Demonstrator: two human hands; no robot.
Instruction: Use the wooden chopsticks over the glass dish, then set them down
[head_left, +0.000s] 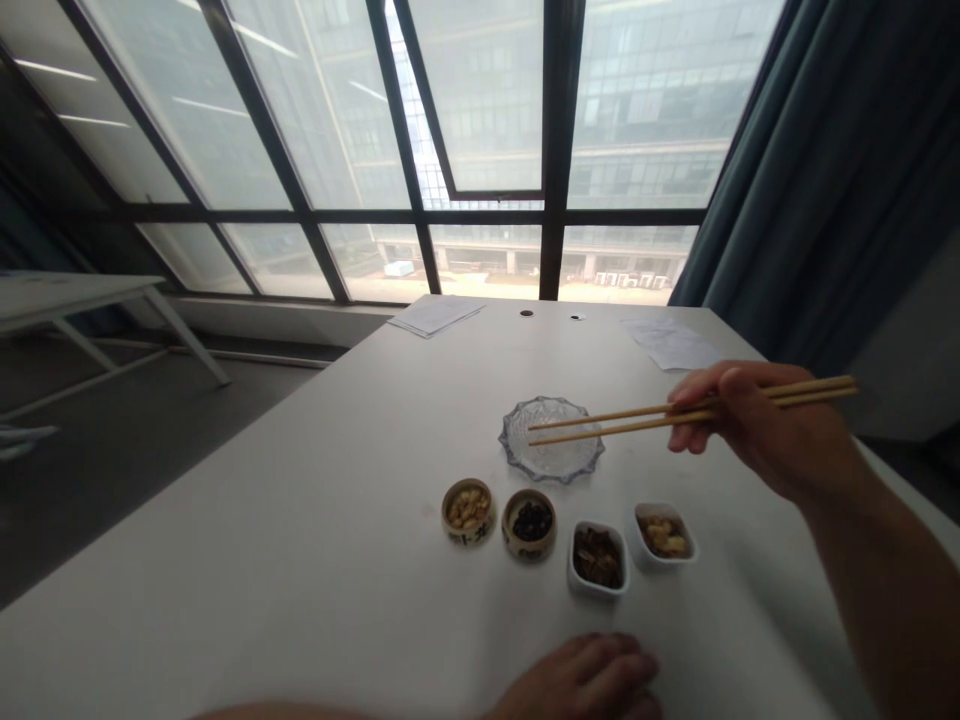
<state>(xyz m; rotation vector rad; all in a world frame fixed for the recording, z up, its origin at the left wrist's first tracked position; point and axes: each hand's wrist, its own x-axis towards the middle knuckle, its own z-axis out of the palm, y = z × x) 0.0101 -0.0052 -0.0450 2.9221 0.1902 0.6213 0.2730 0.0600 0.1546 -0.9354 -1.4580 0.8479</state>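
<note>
My right hand (757, 425) holds a pair of wooden chopsticks (637, 420) whose tips hover over an empty cut-glass dish (551, 440). In front of the dish stand a row of small bowls: a round cup of pale nuts (468, 510), a round cup of dark beans (529, 523), a white square bowl of brown pieces (598, 558) and a white square bowl of pale nuts (664, 537). My left hand (585, 680) lies flat on the white table (300, 540) at the near edge, holding nothing.
Papers lie at the far end of the table, one stack on the left (435, 316) and one sheet on the right (675, 345). Large windows stand behind, a dark curtain (825, 170) hangs at right, and another white table (75, 295) stands at left.
</note>
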